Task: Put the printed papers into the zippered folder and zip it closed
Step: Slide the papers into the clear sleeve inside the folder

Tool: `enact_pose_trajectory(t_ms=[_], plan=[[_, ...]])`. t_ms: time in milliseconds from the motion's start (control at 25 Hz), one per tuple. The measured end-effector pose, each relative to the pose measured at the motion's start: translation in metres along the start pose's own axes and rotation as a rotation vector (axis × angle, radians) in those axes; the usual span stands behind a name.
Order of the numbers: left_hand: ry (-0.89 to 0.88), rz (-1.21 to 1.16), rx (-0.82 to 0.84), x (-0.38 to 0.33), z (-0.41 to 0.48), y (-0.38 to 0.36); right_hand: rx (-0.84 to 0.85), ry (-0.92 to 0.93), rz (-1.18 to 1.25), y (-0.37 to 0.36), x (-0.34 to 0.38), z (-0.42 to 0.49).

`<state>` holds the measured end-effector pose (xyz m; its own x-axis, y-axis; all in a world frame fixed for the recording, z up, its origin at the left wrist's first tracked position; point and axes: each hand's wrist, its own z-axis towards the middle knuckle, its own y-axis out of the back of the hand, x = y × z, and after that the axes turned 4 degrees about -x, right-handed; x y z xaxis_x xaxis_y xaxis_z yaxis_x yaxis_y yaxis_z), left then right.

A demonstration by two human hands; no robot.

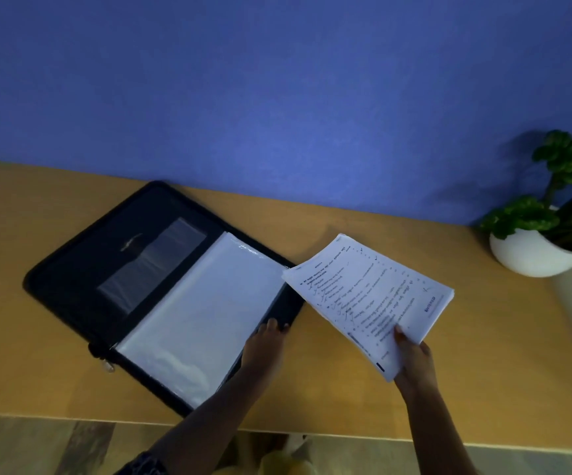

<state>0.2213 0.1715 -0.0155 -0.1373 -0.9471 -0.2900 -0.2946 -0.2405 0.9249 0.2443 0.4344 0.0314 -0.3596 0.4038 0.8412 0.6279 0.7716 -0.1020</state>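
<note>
A black zippered folder (72, 286) lies open on the wooden table, its clear plastic sleeves (202, 310) spread over the right half. My left hand (265, 347) rests on the folder's right edge, fingers pressing on the sleeves near the corner. My right hand (414, 361) grips a stack of printed papers (366, 296) by its near corner and holds it tilted above the table, just to the right of the folder. The zipper pull (108, 366) hangs at the folder's near left side.
A white pot with a green plant (538, 248) stands at the back right of the table (346, 406). A blue wall runs right behind the table. The table's front edge is close below the folder, with tiled floor under it.
</note>
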Motion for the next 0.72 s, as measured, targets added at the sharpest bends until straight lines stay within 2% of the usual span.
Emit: enact_pose_trajectory(t_ms=[120,360,600,720], plan=[[-0.077,0.026,0.044,0.024,-0.021,-0.001,-0.011,-0.013,0.047,-0.024,-0.021,-0.027],[-0.190,0.059,0.003,0.064,-0.063,0.000,-0.019,-0.030,0.232,-0.064,-0.057,-0.070],[-0.343,0.125,-0.012,0.091,-0.089,0.005,-0.079,-0.069,0.258,-0.079,-0.072,-0.082],[-0.390,0.203,0.020,0.136,-0.118,0.010,-0.081,-0.068,0.279,-0.093,-0.099,-0.105]])
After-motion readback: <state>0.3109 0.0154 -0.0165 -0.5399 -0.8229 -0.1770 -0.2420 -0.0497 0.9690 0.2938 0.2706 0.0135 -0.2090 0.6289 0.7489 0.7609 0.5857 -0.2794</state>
